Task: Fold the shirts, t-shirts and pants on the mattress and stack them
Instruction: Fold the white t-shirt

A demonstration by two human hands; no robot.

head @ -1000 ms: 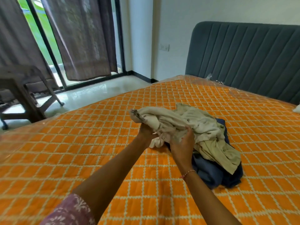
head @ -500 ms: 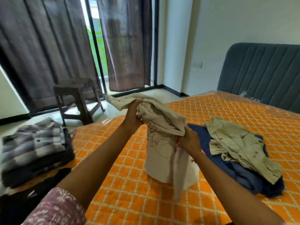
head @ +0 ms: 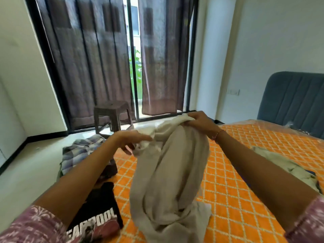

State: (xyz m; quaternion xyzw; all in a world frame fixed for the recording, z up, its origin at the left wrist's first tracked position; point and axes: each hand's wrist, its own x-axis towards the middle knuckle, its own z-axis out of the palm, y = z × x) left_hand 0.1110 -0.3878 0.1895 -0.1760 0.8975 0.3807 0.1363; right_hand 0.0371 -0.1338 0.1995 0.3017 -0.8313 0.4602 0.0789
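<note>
Far left on the mattress (head: 233, 174): folded stack (head: 84, 155) with a plaid item on top, and a black printed tee (head: 98, 213) lying flat just in front of it. Left hand (head: 129, 140) has its fingers (head: 143, 137) mostly straight, touching the beige garment (head: 168, 181) near its top edge; can't tell whether the thumb pinches any cloth. Right hand (head: 199, 121) holds the top hem higher up, fingers curled round it. Garment hangs bunched between the hands, lower end pooled on the mattress. Right edge: unfolded pile (head: 289, 165), light cloth over dark. Risks: only the right hand has a sure grip, so a shake could drop the left corner. The pooled end sits beside the black tee; dragging it could rumple that tee or nudge the stack.
</note>
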